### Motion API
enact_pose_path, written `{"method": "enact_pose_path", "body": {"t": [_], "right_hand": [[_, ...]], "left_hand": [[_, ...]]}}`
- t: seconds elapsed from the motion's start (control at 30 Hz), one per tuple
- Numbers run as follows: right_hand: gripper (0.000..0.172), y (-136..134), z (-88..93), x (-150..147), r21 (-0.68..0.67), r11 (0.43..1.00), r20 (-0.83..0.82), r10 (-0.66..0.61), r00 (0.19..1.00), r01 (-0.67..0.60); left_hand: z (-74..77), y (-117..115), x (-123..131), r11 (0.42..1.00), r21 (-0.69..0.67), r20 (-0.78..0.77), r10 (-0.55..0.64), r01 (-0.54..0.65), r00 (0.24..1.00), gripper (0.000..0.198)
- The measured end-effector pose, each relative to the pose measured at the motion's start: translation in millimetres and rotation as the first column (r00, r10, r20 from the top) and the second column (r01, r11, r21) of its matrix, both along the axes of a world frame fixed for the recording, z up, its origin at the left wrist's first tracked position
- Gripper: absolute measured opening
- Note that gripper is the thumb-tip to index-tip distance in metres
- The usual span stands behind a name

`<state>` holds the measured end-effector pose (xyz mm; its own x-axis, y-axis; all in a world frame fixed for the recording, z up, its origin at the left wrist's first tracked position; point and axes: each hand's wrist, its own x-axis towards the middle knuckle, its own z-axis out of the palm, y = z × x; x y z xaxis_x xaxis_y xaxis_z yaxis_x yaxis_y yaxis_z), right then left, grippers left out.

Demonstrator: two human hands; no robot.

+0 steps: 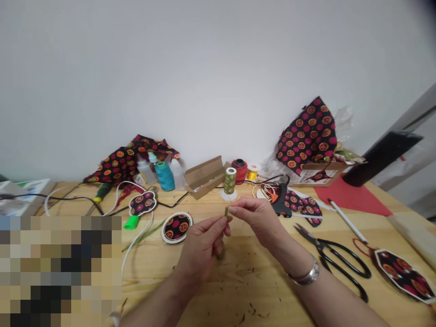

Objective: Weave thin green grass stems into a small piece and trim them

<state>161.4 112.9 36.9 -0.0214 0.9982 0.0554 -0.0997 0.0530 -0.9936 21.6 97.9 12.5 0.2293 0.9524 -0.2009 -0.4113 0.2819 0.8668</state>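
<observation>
In the middle of the bench, my left hand (206,238) is closed round a small bundle of olive-green thread (226,211). Its tip sticks up above the thumb, and most of the rest is hidden in the fingers. My right hand (254,215) meets it from the right, thumb and forefinger pinched at the tip on what looks like a fine olive-green thread. Just behind the hands, a spool of olive-green thread (230,182) stands upright on a white base. Left of my left hand lies a round fabric-covered piece (176,227) with a pale rim.
Black-handled scissors (335,254) lie open at right, near a fabric ornament (405,274) and a white pen (347,221). Behind stand a blue thread cone (165,176), an open cardboard box (204,176) and red thread (240,172). A white cable (138,238) crosses the left side.
</observation>
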Motion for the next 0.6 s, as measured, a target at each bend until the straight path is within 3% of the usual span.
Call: {"method": "enact_pose_path", "body": {"t": [0.2,0.37,0.5,0.6], "right_hand": [[0.011,1,-2.4,0,-0.001,1.0,-0.015,0.008,1.0,-0.008],[0.028,6,-0.9,12,-0.065,0.997,-0.043,-0.037,0.998,0.034],[0.028,3,0.9,17,-0.231,0.97,0.034,0.089,0.995,-0.078],[0.027,-1,-2.5,14,-0.273,0.945,-0.022,0.178,0.984,-0.177]], "left_hand": [[-0.2,0,1,1.0,-0.003,-0.004,-0.008,0.008,1.0,0.02],[-0.9,2,1,1.0,-0.011,0.001,0.008,-0.008,1.0,0.02],[-1.2,3,1,1.0,-0.021,0.016,0.009,-0.008,1.0,0.02],[-0.7,3,1,1.0,-0.03,0.026,-0.005,0.006,1.0,0.02]]}}
